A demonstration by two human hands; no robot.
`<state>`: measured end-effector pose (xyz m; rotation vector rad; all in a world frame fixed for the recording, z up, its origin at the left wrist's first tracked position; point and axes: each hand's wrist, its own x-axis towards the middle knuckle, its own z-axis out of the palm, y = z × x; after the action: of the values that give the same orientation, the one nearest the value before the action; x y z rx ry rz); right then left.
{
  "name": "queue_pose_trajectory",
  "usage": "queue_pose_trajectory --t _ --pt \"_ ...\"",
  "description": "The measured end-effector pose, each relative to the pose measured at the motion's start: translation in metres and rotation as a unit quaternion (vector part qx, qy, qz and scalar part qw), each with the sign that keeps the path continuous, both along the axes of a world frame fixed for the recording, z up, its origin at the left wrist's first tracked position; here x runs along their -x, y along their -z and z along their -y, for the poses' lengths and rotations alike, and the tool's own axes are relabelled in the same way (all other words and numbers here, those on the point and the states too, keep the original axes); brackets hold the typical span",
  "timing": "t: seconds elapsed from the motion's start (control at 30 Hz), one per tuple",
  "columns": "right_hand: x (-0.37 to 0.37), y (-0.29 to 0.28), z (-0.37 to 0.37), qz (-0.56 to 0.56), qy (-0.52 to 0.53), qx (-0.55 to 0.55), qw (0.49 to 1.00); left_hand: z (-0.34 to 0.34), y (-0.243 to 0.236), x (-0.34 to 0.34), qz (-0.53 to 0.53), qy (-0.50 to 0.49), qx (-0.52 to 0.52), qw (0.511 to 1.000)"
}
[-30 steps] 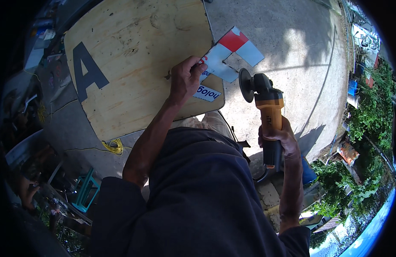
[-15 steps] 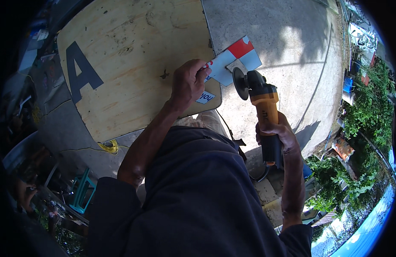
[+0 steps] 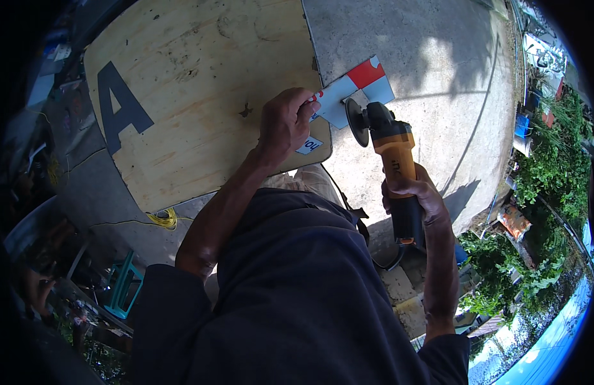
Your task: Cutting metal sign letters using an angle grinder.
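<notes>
My left hand (image 3: 281, 123) is closed on the near end of a flat red and pale blue panel (image 3: 375, 93), which juts past the right edge of a wooden tabletop (image 3: 200, 122). My right hand (image 3: 423, 194) wraps round the body of an orange and black angle grinder (image 3: 396, 153). The grinder's round disc (image 3: 355, 122) stands on edge by the panel's near side, close to a small pale square piece (image 3: 357, 98). Whether disc and piece touch, I cannot tell. Below my left hand, a small printed scrap (image 3: 309, 145) lies near the tabletop's corner.
A big dark letter (image 3: 122, 106) marks the tabletop's left side. Yellow cord (image 3: 163, 219) lies coiled on the floor below it. A teal plastic stool (image 3: 123, 283) stands at lower left. Concrete floor (image 3: 432, 83) extends to the right, bordered by green plants (image 3: 547, 154).
The grinder has shifted slightly up and left, bringing its disc nearer the panel. The panel and my left hand have moved a little to the right.
</notes>
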<state>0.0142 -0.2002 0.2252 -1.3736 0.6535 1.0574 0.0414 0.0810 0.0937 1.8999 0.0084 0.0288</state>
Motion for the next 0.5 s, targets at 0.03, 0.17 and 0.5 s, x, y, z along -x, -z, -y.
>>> queue_pose_trajectory --t 0.03,0.17,0.5 --pt "0.000 0.001 0.000 -0.004 -0.002 -0.002 1.000 0.000 -0.001 0.000 -0.001 0.002 -0.005 1.000" --pt "-0.001 0.002 0.001 -0.009 0.004 -0.008 1.000 0.002 0.001 0.000 0.002 0.003 -0.004 1.000" --pt "0.004 0.011 0.011 -0.019 0.011 0.011 1.000 0.001 0.000 0.001 -0.005 -0.009 0.011 1.000"
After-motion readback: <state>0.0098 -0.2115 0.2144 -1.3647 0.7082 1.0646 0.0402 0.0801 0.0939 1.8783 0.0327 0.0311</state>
